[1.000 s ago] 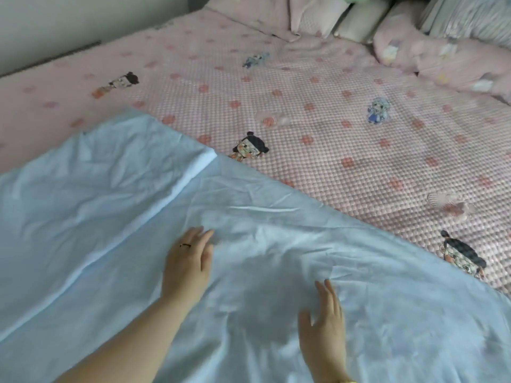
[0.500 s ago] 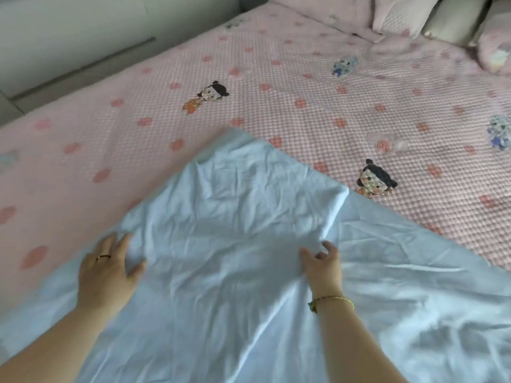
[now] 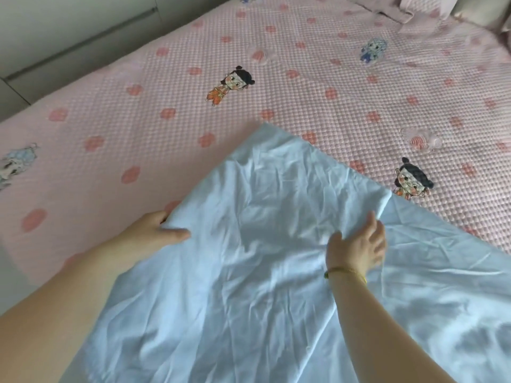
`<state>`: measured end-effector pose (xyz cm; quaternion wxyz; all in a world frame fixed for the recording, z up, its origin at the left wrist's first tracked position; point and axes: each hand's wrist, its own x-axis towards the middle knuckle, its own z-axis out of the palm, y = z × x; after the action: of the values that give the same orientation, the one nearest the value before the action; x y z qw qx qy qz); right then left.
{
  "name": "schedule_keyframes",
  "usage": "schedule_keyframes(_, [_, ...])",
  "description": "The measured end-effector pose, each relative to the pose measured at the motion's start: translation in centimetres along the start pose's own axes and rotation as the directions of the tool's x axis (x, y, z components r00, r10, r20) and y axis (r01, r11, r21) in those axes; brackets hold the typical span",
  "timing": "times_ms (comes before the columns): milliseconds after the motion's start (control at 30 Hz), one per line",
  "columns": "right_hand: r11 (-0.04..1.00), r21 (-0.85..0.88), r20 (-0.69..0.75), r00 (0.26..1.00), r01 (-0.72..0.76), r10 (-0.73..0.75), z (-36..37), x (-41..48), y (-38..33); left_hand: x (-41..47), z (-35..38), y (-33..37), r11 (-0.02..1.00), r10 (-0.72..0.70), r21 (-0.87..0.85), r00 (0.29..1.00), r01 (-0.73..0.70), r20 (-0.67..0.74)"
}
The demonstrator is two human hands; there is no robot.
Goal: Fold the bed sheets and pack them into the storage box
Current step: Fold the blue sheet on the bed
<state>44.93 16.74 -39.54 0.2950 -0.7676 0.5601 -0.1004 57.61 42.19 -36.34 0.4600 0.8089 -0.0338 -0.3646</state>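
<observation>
While the pink cartoon-print bedspread [image 3: 249,78] covers the bed, the pale blue sheet [image 3: 249,286] lies wrinkled across its near part, one layer folded over with a corner pointing away. The left hand [image 3: 154,233] pinches the sheet's left edge, thumb on top and fingers tucked beneath; the right hand [image 3: 356,244] rests flat on the cloth, fingers spread, near the fold's right corner. A gold bracelet [image 3: 345,272] circles the right wrist.
</observation>
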Motion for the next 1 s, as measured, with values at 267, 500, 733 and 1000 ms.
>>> schedule_keyframes(267, [0.968, 0.247, 0.572, 0.803, 0.028, -0.169, -0.4, -2.8, -14.5, -5.4, 5.7, 5.0, 0.952, 0.26, 0.107, 0.942, -0.287, 0.212])
schedule_keyframes(500, [0.989, 0.021, 0.54, 0.831, 0.146, -0.135, -0.5, -1.7, -12.9, -7.5, 3.3, 2.8, 0.731, 0.089, 0.663, 0.985, -0.164, 0.145])
schedule_keyframes(733, [0.91, 0.38, 0.291, 0.912, 0.167, -0.289, -6.6, 1.6, -6.3, -11.7, 4.1, 3.8, 0.639, 0.091, 0.734, 0.97, -0.232, 0.227])
schedule_keyframes(1000, [0.851, 0.519, 0.166, 0.967, 0.08, -0.192, -20.6, 3.8, 4.5, -19.9, 17.7, 8.7, 0.677, 0.239, 0.588, 0.887, -0.444, 0.395])
